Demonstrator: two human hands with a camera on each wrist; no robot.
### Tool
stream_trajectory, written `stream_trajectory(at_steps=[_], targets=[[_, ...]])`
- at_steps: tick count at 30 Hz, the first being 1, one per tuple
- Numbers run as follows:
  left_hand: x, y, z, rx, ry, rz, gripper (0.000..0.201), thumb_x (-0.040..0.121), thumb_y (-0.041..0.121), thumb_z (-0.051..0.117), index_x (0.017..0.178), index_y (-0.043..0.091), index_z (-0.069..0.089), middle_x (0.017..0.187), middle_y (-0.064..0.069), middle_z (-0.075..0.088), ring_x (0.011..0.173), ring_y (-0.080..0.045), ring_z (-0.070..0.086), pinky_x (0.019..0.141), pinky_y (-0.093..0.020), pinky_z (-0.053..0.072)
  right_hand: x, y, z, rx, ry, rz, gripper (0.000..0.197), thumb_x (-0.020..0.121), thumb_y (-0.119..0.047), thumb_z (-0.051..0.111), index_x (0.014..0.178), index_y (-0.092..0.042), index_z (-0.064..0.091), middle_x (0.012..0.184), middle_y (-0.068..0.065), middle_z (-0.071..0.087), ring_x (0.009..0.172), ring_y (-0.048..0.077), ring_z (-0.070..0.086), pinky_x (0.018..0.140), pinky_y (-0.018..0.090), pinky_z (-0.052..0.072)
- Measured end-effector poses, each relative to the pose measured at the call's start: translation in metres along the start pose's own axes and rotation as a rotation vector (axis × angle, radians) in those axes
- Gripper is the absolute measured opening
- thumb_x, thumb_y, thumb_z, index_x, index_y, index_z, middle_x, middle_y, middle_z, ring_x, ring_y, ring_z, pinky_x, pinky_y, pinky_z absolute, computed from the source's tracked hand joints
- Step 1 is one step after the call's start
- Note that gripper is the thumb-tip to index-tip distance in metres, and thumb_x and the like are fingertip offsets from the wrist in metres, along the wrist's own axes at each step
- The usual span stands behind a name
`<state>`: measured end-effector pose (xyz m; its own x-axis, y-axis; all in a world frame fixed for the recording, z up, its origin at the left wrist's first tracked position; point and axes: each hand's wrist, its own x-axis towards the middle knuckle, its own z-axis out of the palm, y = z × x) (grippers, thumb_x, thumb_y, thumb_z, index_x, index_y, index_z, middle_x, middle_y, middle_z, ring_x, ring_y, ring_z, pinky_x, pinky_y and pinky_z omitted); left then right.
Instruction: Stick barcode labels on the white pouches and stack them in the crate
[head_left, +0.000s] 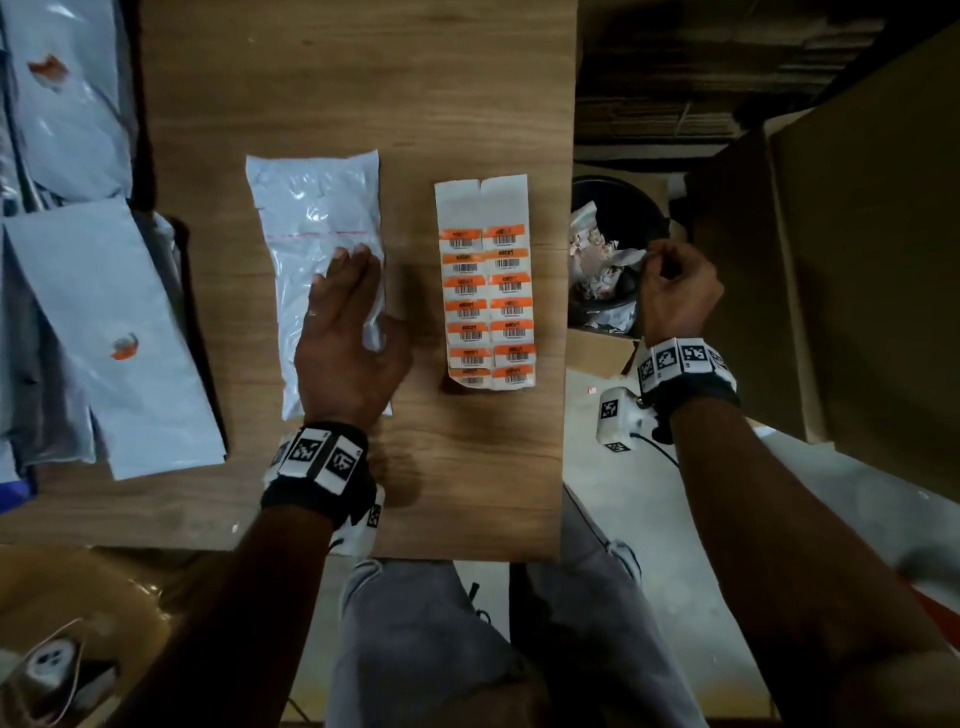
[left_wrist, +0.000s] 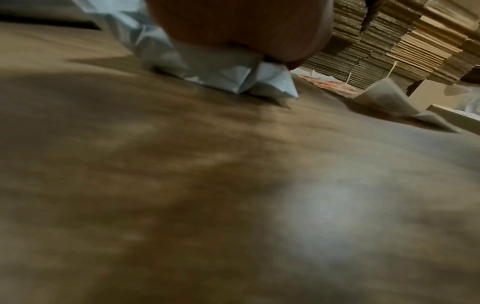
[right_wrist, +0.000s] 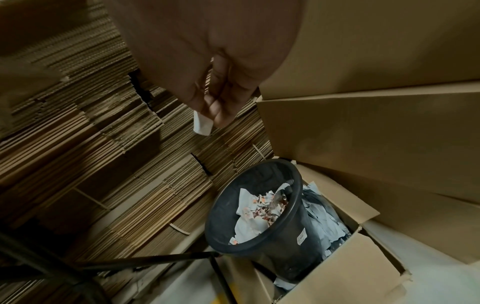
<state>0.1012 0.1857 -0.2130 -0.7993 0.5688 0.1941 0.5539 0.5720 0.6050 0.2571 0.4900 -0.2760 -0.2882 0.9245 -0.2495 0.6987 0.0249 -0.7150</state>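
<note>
A white pouch (head_left: 317, 270) at frame centre-left is pressed flat on the tabletop (head_left: 363, 104) by the left hand (head_left: 348, 332), fingers straight. A paper scrap (right_wrist: 202, 123) is pinched by the right hand (head_left: 675, 291) over the bin (right_wrist: 259, 216). Label sheet (head_left: 485, 291) mid-frame: approx. 14 orange barcode labels left, print illegible. No crate is identified; labelling & stacking remain.

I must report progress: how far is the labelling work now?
Done: pouches lie piled at the left. In hand: left hand rests on a white pouch; right hand pinches a paper scrap above the bin. Left: the label sheet holds many barcode labels.
</note>
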Motion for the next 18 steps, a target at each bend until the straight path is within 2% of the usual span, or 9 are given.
stream_trajectory(at_steps=[4, 8, 14, 16, 18], targets=[[0.000, 0.002, -0.001, 0.002, -0.004, -0.004, 0.052, 0.085, 0.001, 0.069, 0.137, -0.001, 0.059, 0.146, -0.013, 0.054, 0.142, -0.025, 0.045, 0.115, -0.056, 0.036, 0.002, 0.004, 0.006, -0.048, -0.012, -0.029, 0.019, 0.096, -0.016, 0.062, 0.108, -0.019, 0.077, 0.107, -0.003, 0.074, 0.096, 0.007, 0.070, 0.088, 0.019, 0.057], [0.000, 0.002, -0.002, -0.011, -0.030, -0.032, 0.057, 0.084, 0.006, 0.074, 0.138, 0.000, 0.058, 0.148, -0.011, 0.053, 0.143, -0.025, 0.043, 0.116, -0.055, 0.035, 0.006, 0.003, 0.011, -0.066, 0.042, 0.000, 0.017, 0.093, -0.013, 0.064, 0.102, -0.016, 0.078, 0.099, -0.001, 0.076, 0.088, 0.009, 0.071, 0.083, 0.021, 0.059], [0.001, 0.004, -0.003, -0.024, -0.014, -0.019, 0.049, 0.092, 0.018, 0.066, 0.137, -0.001, 0.059, 0.146, -0.013, 0.054, 0.142, -0.027, 0.045, 0.117, -0.053, 0.035, 0.011, -0.004, 0.008, -0.129, 0.034, 0.065, 0.017, 0.088, -0.003, 0.063, 0.095, -0.011, 0.075, 0.088, 0.000, 0.071, 0.085, 0.016, 0.070, 0.086, 0.026, 0.059], [0.000, 0.002, -0.002, -0.020, -0.002, -0.009, 0.047, 0.093, 0.017, 0.063, 0.136, -0.001, 0.059, 0.145, -0.014, 0.056, 0.141, -0.028, 0.046, 0.117, -0.053, 0.035, 0.012, -0.004, 0.006, -0.143, 0.027, 0.081, 0.016, 0.089, -0.003, 0.063, 0.096, -0.010, 0.075, 0.088, -0.001, 0.069, 0.082, 0.011, 0.066, 0.088, 0.025, 0.058], [0.000, 0.001, -0.001, -0.016, -0.004, -0.008, 0.047, 0.092, 0.014, 0.062, 0.136, -0.002, 0.059, 0.145, -0.015, 0.055, 0.142, -0.028, 0.045, 0.118, -0.053, 0.034, 0.014, -0.002, 0.005, -0.135, 0.034, 0.087, 0.015, 0.089, -0.006, 0.065, 0.096, -0.014, 0.074, 0.083, -0.009, 0.065, 0.082, 0.007, 0.064, 0.090, 0.028, 0.058]])
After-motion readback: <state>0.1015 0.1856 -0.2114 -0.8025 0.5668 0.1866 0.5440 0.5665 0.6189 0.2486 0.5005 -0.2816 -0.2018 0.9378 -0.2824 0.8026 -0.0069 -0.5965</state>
